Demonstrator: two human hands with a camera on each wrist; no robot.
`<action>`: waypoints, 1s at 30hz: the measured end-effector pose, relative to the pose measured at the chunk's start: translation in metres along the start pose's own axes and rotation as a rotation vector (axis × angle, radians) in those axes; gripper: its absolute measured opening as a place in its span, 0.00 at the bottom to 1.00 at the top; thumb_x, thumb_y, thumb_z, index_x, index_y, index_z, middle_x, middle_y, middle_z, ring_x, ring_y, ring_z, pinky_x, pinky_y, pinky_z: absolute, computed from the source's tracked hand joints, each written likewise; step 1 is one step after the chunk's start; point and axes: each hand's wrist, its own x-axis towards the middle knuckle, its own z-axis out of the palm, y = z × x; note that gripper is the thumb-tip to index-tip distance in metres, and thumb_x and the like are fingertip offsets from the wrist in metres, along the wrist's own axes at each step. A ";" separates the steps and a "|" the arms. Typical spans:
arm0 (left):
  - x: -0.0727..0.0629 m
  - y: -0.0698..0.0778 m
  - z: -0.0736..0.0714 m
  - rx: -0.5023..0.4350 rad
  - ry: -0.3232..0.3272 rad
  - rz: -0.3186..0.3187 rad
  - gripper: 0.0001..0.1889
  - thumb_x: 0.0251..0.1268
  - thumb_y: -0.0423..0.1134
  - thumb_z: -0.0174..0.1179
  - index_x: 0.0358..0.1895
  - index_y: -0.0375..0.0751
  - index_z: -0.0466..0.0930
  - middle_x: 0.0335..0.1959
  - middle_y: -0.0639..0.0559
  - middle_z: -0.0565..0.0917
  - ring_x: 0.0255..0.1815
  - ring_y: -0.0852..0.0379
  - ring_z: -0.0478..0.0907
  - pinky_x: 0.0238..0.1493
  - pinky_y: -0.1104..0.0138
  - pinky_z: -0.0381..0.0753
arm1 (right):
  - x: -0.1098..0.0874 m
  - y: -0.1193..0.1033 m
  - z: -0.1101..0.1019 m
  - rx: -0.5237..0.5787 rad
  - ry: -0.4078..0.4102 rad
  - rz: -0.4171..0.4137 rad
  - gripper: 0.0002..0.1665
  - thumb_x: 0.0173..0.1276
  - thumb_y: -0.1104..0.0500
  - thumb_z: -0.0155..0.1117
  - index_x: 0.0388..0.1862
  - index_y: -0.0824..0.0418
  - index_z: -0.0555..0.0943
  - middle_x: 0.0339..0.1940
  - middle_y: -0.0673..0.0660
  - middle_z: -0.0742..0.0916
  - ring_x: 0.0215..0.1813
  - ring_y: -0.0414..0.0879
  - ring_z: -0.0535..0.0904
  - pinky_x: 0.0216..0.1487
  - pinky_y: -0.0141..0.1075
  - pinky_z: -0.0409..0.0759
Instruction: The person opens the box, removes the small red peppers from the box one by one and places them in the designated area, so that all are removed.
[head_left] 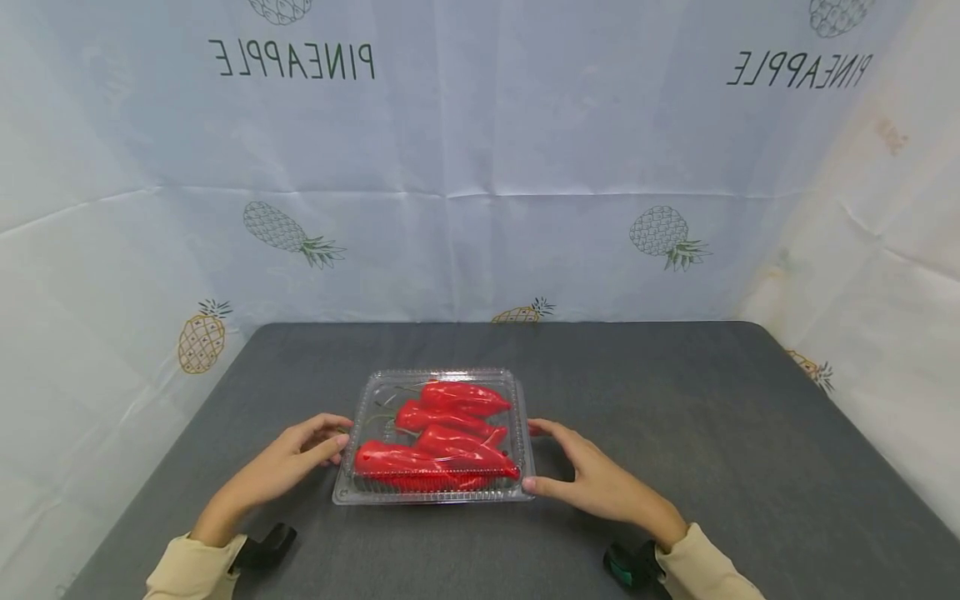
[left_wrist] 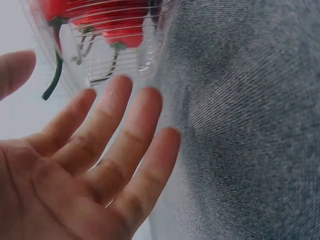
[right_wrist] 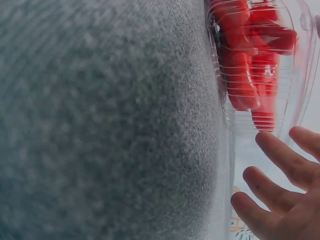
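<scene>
Left hand (head_left: 287,460), right hand (head_left: 592,479) beside clear box (head_left: 435,498) of red peppers (head_left: 459,450) | grip: loose, holding nothing | step: seemingly positioning | next: likely press inward

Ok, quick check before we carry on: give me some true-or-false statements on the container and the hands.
1. The clear container sits on the grey table. True.
2. The peppers inside are green. False: the peppers are red.
3. The left hand and right hand are at opposite sides of the container. True.
4. The right hand is gripping a pepper. False: it holds no pepper; its fingers are spread.
</scene>
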 end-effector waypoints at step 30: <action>-0.005 -0.016 -0.010 -0.338 -0.475 0.067 0.13 0.79 0.34 0.42 0.44 0.26 0.73 0.37 0.60 0.83 0.40 0.65 0.81 0.45 0.65 0.83 | 0.000 0.000 0.002 0.040 -0.010 0.002 0.52 0.61 0.39 0.71 0.78 0.50 0.57 0.70 0.54 0.74 0.74 0.58 0.65 0.69 0.68 0.65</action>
